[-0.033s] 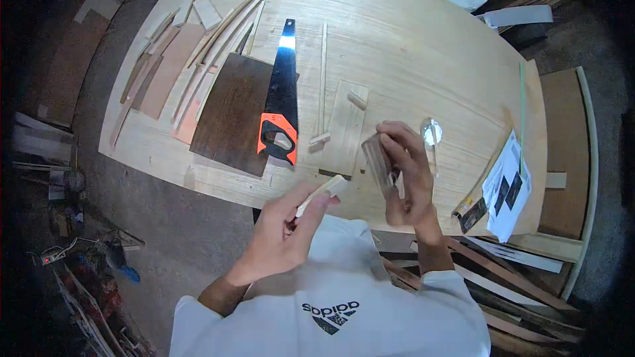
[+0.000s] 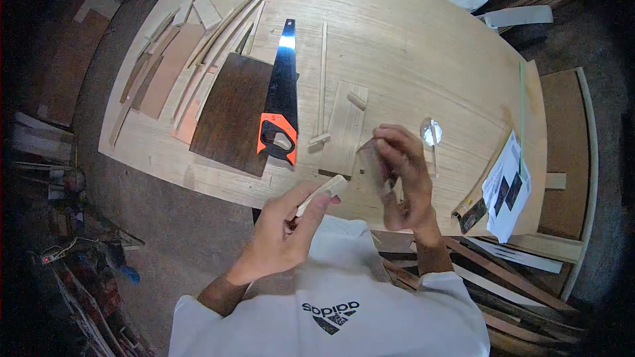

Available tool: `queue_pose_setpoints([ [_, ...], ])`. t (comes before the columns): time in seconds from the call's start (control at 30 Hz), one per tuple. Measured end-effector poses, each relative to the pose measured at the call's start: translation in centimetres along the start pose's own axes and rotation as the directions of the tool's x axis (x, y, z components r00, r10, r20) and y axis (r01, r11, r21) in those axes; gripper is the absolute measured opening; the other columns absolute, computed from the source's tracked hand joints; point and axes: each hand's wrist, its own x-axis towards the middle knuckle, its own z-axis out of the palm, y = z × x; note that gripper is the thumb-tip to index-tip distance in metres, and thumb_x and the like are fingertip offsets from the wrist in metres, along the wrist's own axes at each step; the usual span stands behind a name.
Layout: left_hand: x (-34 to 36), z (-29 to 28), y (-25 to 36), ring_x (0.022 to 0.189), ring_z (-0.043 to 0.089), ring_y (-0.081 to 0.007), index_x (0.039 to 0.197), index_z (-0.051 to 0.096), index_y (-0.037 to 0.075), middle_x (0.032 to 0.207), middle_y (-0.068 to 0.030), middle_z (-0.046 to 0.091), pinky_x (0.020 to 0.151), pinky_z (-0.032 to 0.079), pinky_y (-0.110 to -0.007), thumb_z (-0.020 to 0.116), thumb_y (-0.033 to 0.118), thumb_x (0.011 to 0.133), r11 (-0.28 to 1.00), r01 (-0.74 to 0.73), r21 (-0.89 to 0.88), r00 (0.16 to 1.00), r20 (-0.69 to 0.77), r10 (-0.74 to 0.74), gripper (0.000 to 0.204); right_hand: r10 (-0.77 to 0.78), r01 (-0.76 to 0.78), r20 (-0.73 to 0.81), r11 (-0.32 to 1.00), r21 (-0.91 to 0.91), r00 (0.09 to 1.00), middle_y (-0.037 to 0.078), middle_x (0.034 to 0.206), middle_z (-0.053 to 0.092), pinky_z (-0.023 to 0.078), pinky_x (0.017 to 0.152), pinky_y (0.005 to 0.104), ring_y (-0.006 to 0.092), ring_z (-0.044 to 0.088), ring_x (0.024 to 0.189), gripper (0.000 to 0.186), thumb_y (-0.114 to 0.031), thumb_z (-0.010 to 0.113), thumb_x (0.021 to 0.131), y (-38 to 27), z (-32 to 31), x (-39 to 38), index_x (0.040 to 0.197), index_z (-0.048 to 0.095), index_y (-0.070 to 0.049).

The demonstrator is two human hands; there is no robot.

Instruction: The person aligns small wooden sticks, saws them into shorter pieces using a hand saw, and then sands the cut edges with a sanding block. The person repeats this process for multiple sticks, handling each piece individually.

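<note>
My left hand point(image 2: 282, 228) is closed around a short pale wood stick point(image 2: 321, 194), its far end sticking out past my thumb. Just to the right, my right hand point(image 2: 408, 182) pinches a thin, flat brownish piece point(image 2: 377, 164), smeared by motion so its kind is unclear; the two hands are apart. Beyond them on the workbench lies a flat pale board point(image 2: 343, 125) with a small wood block point(image 2: 357, 100) on it. A second small block point(image 2: 319, 139) lies at its left, by a long thin strip point(image 2: 323, 79).
A handsaw point(image 2: 281, 112) with an orange and black handle rests partly on a dark brown board point(image 2: 231, 116). Several wood strips lie farther left. At right are a round shiny object point(image 2: 431, 133), a brush-like tool point(image 2: 468, 215) and printed paper point(image 2: 508, 188) on the workbench point(image 2: 423, 46).
My right hand and the thin piece in it have shifted slightly, and the piece is more blurred. My left hand has hardly moved.
</note>
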Motion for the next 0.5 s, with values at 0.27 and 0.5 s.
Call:
queue_pose_setpoints([
  [0.27, 0.5, 0.1, -0.1, 0.065, 0.046, -0.0022, 0.126, 0.058, 0.000, 0.090, -0.0051, 0.065, 0.050, 0.036, -0.021, 0.050, 0.008, 0.101, 0.999, 0.029, 0.026, 0.998, 0.054, -0.030, 0.027, -0.166, 0.165, 0.014, 0.966, -0.197, 0.986, 0.008, 0.132, 0.058, 0.038, 0.100, 0.0528, 0.0319, 0.055, 0.119, 0.050, -0.017, 0.070, 0.080, -1.4, 0.7, 0.8, 0.129, 0.061, -0.016],
  [0.5, 0.5, 0.2, -0.3, 0.068, 0.051, -0.0044, 0.125, 0.058, -0.001, 0.092, -0.0075, 0.067, 0.054, 0.042, -0.023, 0.051, 0.012, 0.102, 0.993, -0.100, 0.055, 0.994, 0.056, 0.097, 0.027, -0.304, 0.299, -0.015, 0.946, -0.127, 0.953, 0.008, 0.127, 0.059, 0.040, 0.098, 0.0522, 0.0326, 0.055, 0.116, 0.052, -0.017, 0.071, 0.076, -1.9, 2.0, 0.7, 0.127, 0.062, -0.018],
])
